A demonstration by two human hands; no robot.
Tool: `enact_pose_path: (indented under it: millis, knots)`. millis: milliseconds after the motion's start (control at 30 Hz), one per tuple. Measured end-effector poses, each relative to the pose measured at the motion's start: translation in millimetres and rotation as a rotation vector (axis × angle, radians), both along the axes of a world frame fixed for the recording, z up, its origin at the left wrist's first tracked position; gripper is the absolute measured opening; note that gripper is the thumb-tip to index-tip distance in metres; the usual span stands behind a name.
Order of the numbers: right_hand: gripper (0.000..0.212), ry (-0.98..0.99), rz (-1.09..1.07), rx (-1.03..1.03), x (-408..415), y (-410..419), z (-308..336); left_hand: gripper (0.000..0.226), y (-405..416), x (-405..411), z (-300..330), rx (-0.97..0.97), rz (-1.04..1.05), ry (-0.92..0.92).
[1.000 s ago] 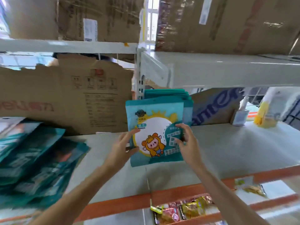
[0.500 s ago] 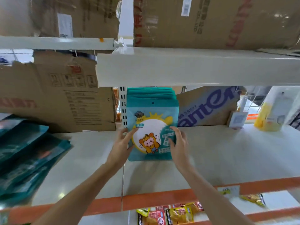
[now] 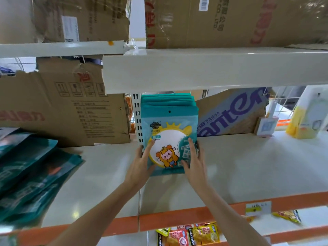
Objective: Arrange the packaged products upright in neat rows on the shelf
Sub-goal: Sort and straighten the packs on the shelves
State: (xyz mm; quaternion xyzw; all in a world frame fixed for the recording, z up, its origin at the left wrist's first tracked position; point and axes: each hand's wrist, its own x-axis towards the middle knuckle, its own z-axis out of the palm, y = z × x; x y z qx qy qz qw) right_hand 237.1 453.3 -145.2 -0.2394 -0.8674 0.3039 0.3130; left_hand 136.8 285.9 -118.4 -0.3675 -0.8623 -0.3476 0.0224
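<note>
Now that the front pack has gone back against the upright row on the shelf, left hand and right hand press it flat-fingered; loose pile remains.

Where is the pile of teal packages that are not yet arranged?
In the head view, the loose pile of teal packages lies flat at the far left of the shelf, below the cardboard box, left of the left hand.
</note>
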Motion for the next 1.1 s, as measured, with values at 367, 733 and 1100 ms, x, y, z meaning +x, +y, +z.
enact_pose_path:
  millis: [367,733,1100]
  knots:
    - [0.091,-0.083,-0.035,0.081,-5,0,10,0.081,6,-5,-1,-0.004,0.020,-0.021]
    - [0.081,-0.133,-0.073,0.109,4,-10,15,0.084,-7,-9,-11,-0.123,-0.007,0.161]
    - [0.068,-0.055,-0.020,0.153,6,-42,27,0.068,-32,1,1,-0.199,0.036,0.200]
